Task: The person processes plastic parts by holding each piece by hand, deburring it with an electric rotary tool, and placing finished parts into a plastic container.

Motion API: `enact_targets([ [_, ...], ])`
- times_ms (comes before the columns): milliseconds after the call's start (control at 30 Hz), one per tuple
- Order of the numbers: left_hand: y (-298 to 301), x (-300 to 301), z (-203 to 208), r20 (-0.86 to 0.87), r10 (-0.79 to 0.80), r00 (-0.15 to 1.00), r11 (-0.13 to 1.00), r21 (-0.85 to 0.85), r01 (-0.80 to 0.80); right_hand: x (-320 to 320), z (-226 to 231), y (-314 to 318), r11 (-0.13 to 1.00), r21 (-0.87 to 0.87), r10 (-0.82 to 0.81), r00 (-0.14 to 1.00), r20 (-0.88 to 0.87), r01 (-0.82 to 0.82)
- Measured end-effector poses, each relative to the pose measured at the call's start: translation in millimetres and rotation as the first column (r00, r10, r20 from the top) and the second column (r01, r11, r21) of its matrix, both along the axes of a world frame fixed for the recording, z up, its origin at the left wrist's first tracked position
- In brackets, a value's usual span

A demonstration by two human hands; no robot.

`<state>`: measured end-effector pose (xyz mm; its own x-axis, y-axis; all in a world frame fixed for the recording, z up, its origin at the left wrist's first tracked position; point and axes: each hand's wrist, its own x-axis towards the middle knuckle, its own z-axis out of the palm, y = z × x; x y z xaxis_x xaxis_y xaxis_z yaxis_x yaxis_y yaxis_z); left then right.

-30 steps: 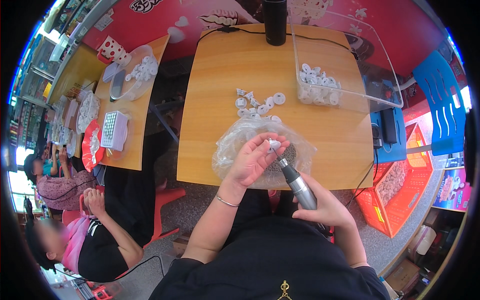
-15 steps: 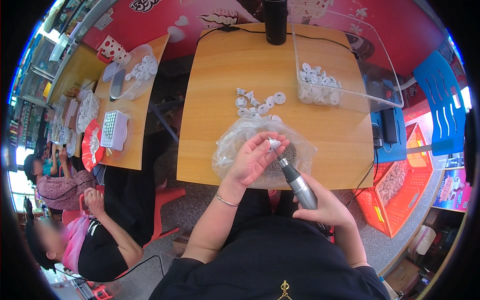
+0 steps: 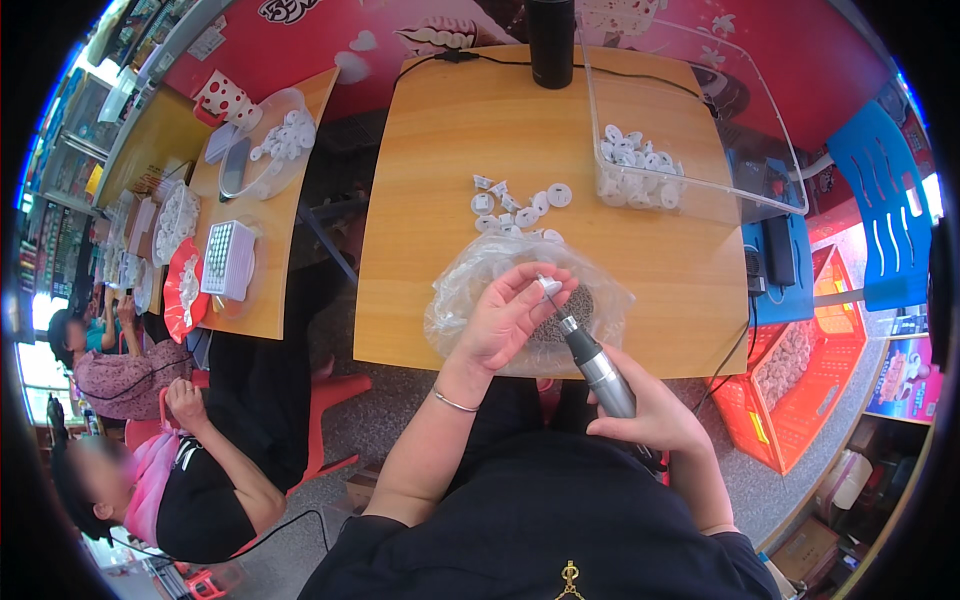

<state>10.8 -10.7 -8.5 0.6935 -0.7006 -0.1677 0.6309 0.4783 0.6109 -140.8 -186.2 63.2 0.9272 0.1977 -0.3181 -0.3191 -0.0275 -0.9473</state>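
Observation:
Between the fingers of my left hand (image 3: 505, 318) is a small white plastic part (image 3: 547, 288). My right hand (image 3: 650, 405) wraps round a silver and black electric screwdriver (image 3: 604, 378), its thin bit angled up to the left toward the white part. Whether the bit touches the part is too small to tell. Below both hands lies a clear plastic bag (image 3: 460, 300) holding a heap of small grey screws (image 3: 575, 312). Just beyond the bag, several loose round white parts (image 3: 510, 205) are scattered on the wooden table (image 3: 430, 150).
A clear bin (image 3: 690, 195) with many white parts stands at the table's back right, near a black tumbler (image 3: 550, 50). An orange crate (image 3: 790, 380) and blue chair (image 3: 885, 200) are on the right. Two people sit at another table (image 3: 270, 250) on the left.
The white part has tilted slightly in my left fingers, and the screwdriver has shifted a little. Otherwise both hands stay in place.

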Motion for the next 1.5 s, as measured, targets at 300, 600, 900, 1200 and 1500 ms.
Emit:
enact_targets([
  [300, -0.9, -0.6, -1.7, 0.003, 0.008, 1.0, 1.0, 0.017, -0.009, -0.5, 1.2, -1.5, 1.0, 0.01, 0.017, 0.998, -0.053, -0.016],
  [600, -1.3, -0.5, 2.3, -0.048, 0.006, 0.999, 1.0, 0.007, -0.005, -0.2, 0.0, 0.1, 1.0, -0.002, -0.001, 1.0, -0.003, 0.001],
  [900, -0.9, -1.1, -0.6, -0.066, -0.008, 0.998, 1.0, -0.001, 0.008, -2.2, -6.0, 0.0, 1.0, -0.029, -0.001, 1.0, 0.016, 0.002],
  [1200, -0.9, -1.9, 0.0, -0.056, 0.0, 0.998, 1.0, 0.017, 0.001, -0.9, -5.4, -0.1, 0.999, -0.043, 0.011, 1.0, 0.027, -0.01],
  [1500, -0.5, -1.3, 0.6, -0.041, 0.001, 0.999, 0.999, 0.035, 0.0, -1.9, -7.0, -0.7, 0.998, -0.056, 0.007, 1.0, 0.021, -0.006],
])
